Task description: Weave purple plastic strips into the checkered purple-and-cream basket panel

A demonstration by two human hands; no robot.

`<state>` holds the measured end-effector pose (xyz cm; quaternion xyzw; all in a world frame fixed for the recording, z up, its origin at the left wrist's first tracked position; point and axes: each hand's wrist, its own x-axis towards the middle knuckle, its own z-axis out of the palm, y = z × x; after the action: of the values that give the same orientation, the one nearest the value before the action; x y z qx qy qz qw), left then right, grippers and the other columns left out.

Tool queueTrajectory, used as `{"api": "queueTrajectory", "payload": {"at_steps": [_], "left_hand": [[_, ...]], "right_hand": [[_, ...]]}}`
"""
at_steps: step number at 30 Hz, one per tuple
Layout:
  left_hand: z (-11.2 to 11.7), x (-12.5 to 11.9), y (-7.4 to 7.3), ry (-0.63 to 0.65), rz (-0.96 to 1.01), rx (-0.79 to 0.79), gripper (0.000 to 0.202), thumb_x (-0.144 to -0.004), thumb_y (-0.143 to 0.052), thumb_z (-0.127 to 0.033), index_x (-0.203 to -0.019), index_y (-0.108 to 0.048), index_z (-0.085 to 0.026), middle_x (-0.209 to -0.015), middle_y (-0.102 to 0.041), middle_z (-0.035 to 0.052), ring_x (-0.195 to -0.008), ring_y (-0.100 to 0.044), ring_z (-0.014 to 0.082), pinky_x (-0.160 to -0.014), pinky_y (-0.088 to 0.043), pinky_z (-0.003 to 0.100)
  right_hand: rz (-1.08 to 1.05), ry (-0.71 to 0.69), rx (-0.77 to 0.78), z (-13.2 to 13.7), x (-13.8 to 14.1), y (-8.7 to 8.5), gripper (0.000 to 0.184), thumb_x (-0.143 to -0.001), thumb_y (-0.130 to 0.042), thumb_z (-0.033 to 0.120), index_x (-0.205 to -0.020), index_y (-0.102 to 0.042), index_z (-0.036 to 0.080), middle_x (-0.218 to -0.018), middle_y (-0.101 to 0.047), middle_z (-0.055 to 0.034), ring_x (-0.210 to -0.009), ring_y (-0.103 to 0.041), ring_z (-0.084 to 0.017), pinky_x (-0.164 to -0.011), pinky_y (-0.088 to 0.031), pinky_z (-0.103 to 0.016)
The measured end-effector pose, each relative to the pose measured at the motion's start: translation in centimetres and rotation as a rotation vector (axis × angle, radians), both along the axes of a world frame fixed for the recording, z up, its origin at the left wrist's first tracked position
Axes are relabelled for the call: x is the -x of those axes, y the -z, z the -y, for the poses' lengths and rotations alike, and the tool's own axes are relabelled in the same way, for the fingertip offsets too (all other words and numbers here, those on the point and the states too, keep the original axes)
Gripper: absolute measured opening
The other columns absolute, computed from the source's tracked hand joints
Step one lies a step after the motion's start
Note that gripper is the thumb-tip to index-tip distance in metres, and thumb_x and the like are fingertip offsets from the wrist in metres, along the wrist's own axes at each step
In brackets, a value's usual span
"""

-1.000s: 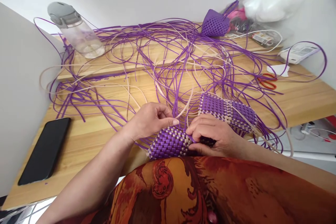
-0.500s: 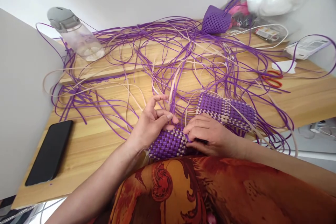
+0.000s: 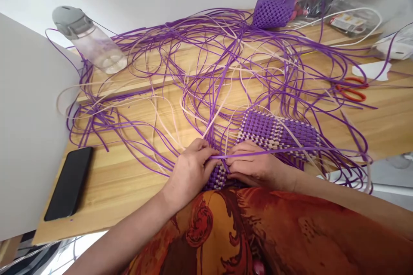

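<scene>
My left hand (image 3: 195,165) pinches a purple plastic strip (image 3: 248,154), which runs to the right across the front of my right hand. Below the fingers lies a woven purple and beige piece (image 3: 217,177), partly covered by the left hand. My right hand (image 3: 254,164) is closed at the upper edge of this weave, its fingertips on purple strips there. Another woven section (image 3: 293,135), purple with beige bands, rests behind and right of the right hand. Whether the two sections join is hidden. Loose strips (image 3: 213,116) fan out from the weave over the table.
A water bottle (image 3: 92,43) stands at the back left, a phone (image 3: 69,182) at the front left. Orange-handled scissors (image 3: 351,89) and white paper (image 3: 372,70) lie right. A small purple woven bag (image 3: 272,10) sits at the back. Tangled strips cover much of the wooden table (image 3: 119,176).
My left hand has closed from spread fingers into a pinch on a purple strip, now stretched across toward the right. The right hand stays at the weave. The view has shifted slightly.
</scene>
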<state>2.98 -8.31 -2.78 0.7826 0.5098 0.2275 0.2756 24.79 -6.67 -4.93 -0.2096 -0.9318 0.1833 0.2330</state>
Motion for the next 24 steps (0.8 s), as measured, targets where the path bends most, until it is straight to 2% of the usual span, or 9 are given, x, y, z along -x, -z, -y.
{"api": "queueTrajectory", "payload": {"at_steps": [5, 10, 12, 15, 18, 21, 24], "left_hand": [[0.6, -0.3, 0.4, 0.111, -0.228, -0.144, 0.018, -0.090, -0.049, -0.019, -0.097, -0.066, -0.018, -0.094, -0.061, 0.0070, -0.088, -0.056, 0.0190, -0.079, -0.047, 0.032], [0.6, -0.6, 0.4, 0.138, -0.320, -0.310, 0.018, -0.087, -0.048, -0.012, -0.098, -0.062, -0.014, -0.092, -0.062, 0.0085, -0.086, -0.054, 0.0210, -0.079, -0.048, 0.036], [0.8, -0.6, 0.3, 0.147, -0.314, -0.359, 0.017, -0.087, -0.049, -0.012, -0.098, -0.062, -0.014, -0.091, -0.062, 0.0086, -0.085, -0.054, 0.0211, -0.078, -0.048, 0.036], [1.2, -0.6, 0.4, 0.088, -0.250, -0.317, 0.019, -0.085, -0.055, -0.020, -0.102, -0.061, -0.014, -0.092, -0.060, 0.0087, -0.086, -0.054, 0.0216, -0.077, -0.048, 0.036], [1.2, -0.5, 1.2, 0.020, -0.175, -0.247, 0.023, -0.084, -0.057, -0.023, -0.105, -0.061, -0.015, -0.091, -0.058, 0.0083, -0.087, -0.053, 0.0211, -0.077, -0.048, 0.035], [0.8, -0.4, 2.1, 0.005, -0.158, -0.288, 0.023, -0.086, -0.055, -0.021, -0.107, -0.061, -0.016, -0.088, -0.058, 0.0073, -0.086, -0.052, 0.0205, -0.076, -0.047, 0.034], [0.2, -0.3, 2.5, -0.016, -0.165, -0.317, 0.022, -0.086, -0.055, -0.022, -0.107, -0.060, -0.016, -0.088, -0.059, 0.0071, -0.086, -0.052, 0.0208, -0.078, -0.046, 0.035]], "right_hand": [[-0.010, 0.019, 0.066, -0.2, 0.0, 0.3, 0.021, -0.089, -0.053, 0.030, -0.076, -0.061, 0.015, -0.082, -0.063, -0.0053, -0.090, -0.054, -0.016, -0.083, -0.040, -0.032], [-0.089, 0.003, 0.092, -0.4, 0.1, 0.5, 0.020, -0.088, -0.056, 0.031, -0.077, -0.061, 0.015, -0.081, -0.064, -0.0041, -0.091, -0.054, -0.016, -0.085, -0.039, -0.032], [-0.126, 0.000, 0.102, -0.4, 0.1, 0.4, 0.018, -0.087, -0.058, 0.032, -0.078, -0.062, 0.017, -0.081, -0.065, -0.0034, -0.093, -0.054, -0.017, -0.086, -0.039, -0.032], [-0.136, -0.009, 0.127, -0.4, 0.1, 0.2, 0.018, -0.087, -0.058, 0.033, -0.079, -0.063, 0.018, -0.082, -0.065, -0.0033, -0.094, -0.054, -0.017, -0.085, -0.039, -0.032], [-0.111, 0.006, 0.136, -0.5, 0.2, 0.4, 0.021, -0.087, -0.057, 0.035, -0.077, -0.061, 0.017, -0.081, -0.064, -0.0040, -0.095, -0.053, -0.018, -0.085, -0.038, -0.033], [-0.053, 0.049, 0.130, -0.9, 0.5, 0.5, 0.026, -0.088, -0.055, 0.038, -0.073, -0.057, 0.016, -0.081, -0.063, -0.0043, -0.094, -0.052, -0.018, -0.084, -0.038, -0.033], [-0.010, 0.082, 0.095, -1.3, 0.9, 0.6, 0.026, -0.088, -0.055, 0.038, -0.073, -0.055, 0.017, -0.081, -0.061, -0.0030, -0.094, -0.051, -0.018, -0.085, -0.036, -0.033]]}}
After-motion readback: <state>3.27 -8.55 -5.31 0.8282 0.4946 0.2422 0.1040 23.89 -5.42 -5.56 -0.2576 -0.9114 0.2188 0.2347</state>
